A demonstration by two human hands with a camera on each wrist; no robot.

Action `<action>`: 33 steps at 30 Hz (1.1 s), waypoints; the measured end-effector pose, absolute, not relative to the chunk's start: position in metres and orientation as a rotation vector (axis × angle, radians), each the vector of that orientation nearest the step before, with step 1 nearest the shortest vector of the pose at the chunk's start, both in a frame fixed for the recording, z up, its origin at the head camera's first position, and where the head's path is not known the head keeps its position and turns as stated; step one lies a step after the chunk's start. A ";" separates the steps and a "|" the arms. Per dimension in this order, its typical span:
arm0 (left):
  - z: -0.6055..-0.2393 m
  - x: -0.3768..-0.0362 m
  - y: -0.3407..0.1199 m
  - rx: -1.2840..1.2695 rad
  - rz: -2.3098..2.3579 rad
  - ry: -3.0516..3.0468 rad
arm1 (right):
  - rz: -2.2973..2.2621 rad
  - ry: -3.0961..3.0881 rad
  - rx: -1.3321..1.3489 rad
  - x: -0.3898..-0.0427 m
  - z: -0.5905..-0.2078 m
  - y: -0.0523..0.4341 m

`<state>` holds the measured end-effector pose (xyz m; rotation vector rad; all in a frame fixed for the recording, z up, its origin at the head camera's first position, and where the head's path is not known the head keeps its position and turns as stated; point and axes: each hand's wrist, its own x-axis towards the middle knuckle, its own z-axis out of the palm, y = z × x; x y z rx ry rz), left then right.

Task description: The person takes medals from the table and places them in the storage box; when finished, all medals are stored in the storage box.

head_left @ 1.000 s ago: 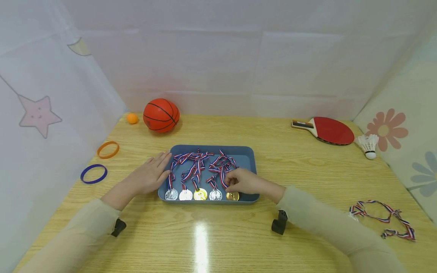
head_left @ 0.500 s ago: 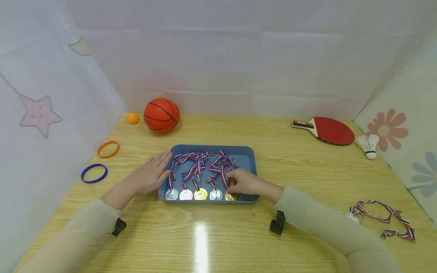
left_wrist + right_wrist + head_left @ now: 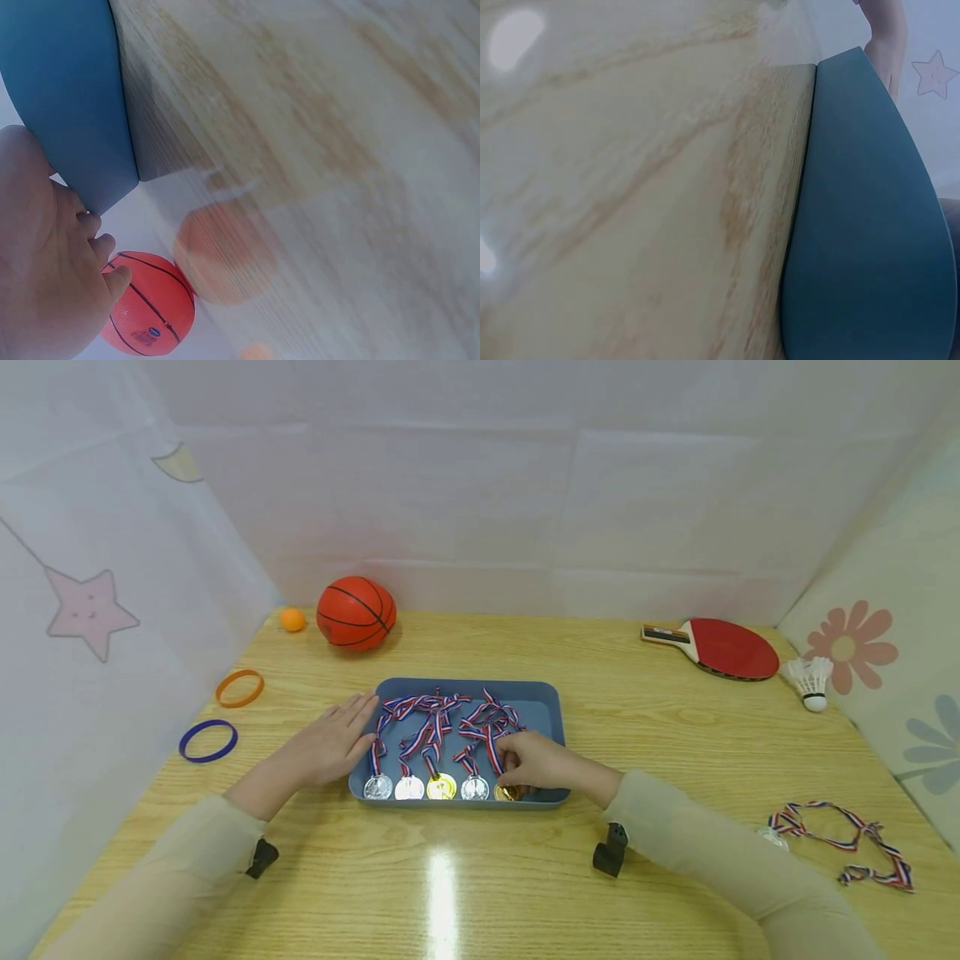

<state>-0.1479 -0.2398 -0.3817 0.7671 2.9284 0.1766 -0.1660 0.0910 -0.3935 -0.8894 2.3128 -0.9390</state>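
Note:
A blue tray (image 3: 542, 696) sits mid-table with several medals on red, white and blue ribbons (image 3: 431, 727) laid in a row. Their discs line its near wall: silver (image 3: 377, 787), silver, gold (image 3: 441, 787), silver, gold. My right hand (image 3: 536, 762) reaches into the tray's near right corner, its fingers curled on the rightmost gold medal (image 3: 507, 792), which they partly hide. With straight fingers, my left hand (image 3: 330, 745) lies flat against the tray's left wall (image 3: 67, 105). The right wrist view shows only the tray's outer wall (image 3: 862, 225) and the tabletop.
A basketball (image 3: 355, 612) and a small orange ball (image 3: 292, 620) sit at the back left. Orange (image 3: 239, 687) and purple (image 3: 207, 741) rings lie at the left. A red paddle (image 3: 720, 647) and shuttlecock (image 3: 812, 679) sit back right. Another ribboned medal (image 3: 836, 837) lies near right.
My right hand has shifted slightly over the rightmost gold medal, covering more of it. The left hand and tray stay put.

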 end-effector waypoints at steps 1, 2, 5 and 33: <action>-0.382 -0.148 -0.240 0.767 0.174 2.928 | -0.941 2.311 -0.888 -0.166 -0.393 0.091; -0.382 -0.148 -0.240 0.766 0.173 2.929 | -0.940 2.310 -0.886 -0.166 -0.393 0.091; -0.381 -0.148 -0.239 0.766 0.170 2.930 | -0.954 2.304 -0.878 -0.165 -0.391 0.092; -0.384 -0.148 -0.240 0.779 0.177 2.935 | -1.339 2.547 -0.614 -0.152 -0.319 0.245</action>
